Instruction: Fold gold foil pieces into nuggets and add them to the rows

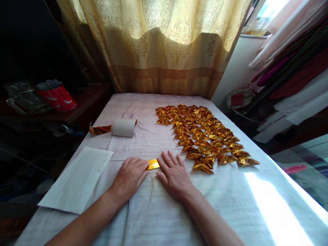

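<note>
A small folded piece of gold foil paper [153, 164] lies flat on the cloth-covered surface between my hands. The fingers of my left hand [130, 173] are held together, pressed over its left end. My right hand [175, 174] rests palm down with fingers spread, its index fingertip at the right end of the foil. Just beyond my right hand sit several rows of folded gold foil pieces [205, 133], shaped like ingots with pointed ends.
A white cardboard tube [124, 127] with gold foil poking out lies farther back on the left. Nearer is a white paper sheet [79, 179]. A glass pitcher [24, 99] and a red container [57, 95] stand on the dark side table. Behind hangs a yellow curtain [164, 51].
</note>
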A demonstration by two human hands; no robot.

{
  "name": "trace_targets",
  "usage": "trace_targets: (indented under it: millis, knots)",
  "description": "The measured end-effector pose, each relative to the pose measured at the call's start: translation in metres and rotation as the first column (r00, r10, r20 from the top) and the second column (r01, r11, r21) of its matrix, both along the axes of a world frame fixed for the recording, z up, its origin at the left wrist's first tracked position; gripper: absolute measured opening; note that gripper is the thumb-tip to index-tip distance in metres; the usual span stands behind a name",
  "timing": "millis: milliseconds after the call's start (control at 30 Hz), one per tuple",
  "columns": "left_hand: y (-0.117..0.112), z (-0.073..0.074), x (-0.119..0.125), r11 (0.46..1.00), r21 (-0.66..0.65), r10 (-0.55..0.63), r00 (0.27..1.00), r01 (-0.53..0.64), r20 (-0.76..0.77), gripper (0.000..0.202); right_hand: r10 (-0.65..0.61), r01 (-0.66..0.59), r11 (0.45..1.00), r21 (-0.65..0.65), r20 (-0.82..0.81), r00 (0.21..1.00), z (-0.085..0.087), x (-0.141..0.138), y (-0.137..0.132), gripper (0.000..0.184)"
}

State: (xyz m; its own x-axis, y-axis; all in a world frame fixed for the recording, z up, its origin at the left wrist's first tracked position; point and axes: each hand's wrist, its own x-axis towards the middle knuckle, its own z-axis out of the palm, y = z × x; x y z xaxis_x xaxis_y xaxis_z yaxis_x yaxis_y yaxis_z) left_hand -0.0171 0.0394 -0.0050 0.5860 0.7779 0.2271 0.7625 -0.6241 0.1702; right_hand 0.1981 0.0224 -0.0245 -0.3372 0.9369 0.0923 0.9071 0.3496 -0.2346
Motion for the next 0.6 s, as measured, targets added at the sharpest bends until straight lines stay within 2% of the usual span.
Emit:
trace_targets:
  millis: [133, 300, 467, 600]
  knots:
    - [0.013, 0.008, 0.018, 0.989, -0.098, 0.109, 0.994, -0.111, -0.030, 0.023, -0.001, 0.002, 0.999, 0.041, -0.039, 0.999, 0.001, 0.002, -0.001, 0.042]
    - [0.011, 0.012, 0.022, 0.986, -0.126, 0.108, 0.994, -0.108, -0.003, 0.020, 0.005, 0.012, 0.994, 0.106, -0.166, 0.986, -0.001, 0.004, 0.000, 0.028]
    - [0.003, 0.008, 0.023, 0.990, -0.085, 0.117, 0.992, -0.113, 0.039, 0.013, 0.029, 0.032, 0.979, 0.199, -0.298, 0.954, -0.001, 0.003, 0.001, 0.009]
    - [-0.001, 0.002, 0.025, 0.996, 0.006, 0.089, 0.995, -0.089, 0.037, 0.012, 0.015, 0.045, 0.976, 0.214, -0.269, 0.963, 0.003, 0.001, 0.000, 0.007]
